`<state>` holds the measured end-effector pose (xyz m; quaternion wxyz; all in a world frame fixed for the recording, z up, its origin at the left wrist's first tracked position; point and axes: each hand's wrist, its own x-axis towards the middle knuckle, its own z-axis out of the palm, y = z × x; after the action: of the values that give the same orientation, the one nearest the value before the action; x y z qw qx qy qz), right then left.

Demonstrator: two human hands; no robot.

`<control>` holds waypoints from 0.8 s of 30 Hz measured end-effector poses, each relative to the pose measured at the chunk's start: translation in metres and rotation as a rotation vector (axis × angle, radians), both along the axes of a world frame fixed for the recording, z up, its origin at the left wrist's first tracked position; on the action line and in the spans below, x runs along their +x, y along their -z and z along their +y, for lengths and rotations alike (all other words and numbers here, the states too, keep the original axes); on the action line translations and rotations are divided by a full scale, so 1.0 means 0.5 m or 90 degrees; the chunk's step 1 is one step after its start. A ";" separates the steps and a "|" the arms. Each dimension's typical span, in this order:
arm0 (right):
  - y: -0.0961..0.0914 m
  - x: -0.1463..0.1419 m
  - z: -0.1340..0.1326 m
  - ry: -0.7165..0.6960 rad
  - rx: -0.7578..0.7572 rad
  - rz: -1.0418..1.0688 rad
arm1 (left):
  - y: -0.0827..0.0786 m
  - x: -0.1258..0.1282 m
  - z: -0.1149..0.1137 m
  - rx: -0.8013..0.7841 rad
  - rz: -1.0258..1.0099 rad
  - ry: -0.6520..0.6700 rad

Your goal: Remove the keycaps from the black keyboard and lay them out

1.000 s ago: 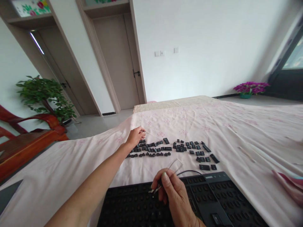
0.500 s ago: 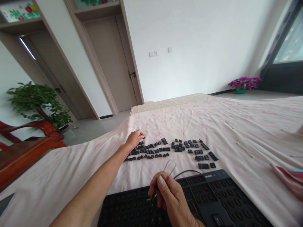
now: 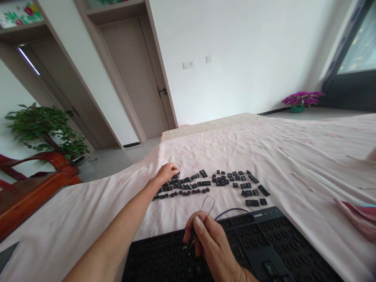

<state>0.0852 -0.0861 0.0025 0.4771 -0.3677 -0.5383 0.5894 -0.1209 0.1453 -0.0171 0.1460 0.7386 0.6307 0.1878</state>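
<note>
My left hand reaches far out over the pink sheet, fingers curled down at the left end of the rows of loose black keycaps; whether it grips one is hidden. My right hand is closed on a wire keycap puller, its loop pointing up and away. Under that hand lies a black keyboard with its keycaps taken off, near the bed's front edge.
A dark cable runs from the keyboard's back. A red wooden chair and a green plant stand at the left. Doors and a pot of purple flowers lie beyond the bed. A folded pink cloth lies at the right.
The left hand has lowered onto the far left keycaps. My head has turned slightly, shifting the whole scene; the right hand keeps the puller over the keyboard.
</note>
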 end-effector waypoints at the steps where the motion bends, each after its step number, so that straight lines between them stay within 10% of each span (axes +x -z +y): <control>1: -0.001 0.000 0.000 0.000 -0.003 -0.001 | 0.000 -0.001 0.002 0.001 0.005 0.000; 24: 0.004 -0.001 0.000 0.005 0.002 -0.007 | -0.006 -0.016 0.020 -0.059 0.030 0.094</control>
<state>0.0845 -0.0863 0.0005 0.4770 -0.3722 -0.5406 0.5846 -0.1288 0.1554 -0.0141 0.1786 0.7798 0.5858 0.1296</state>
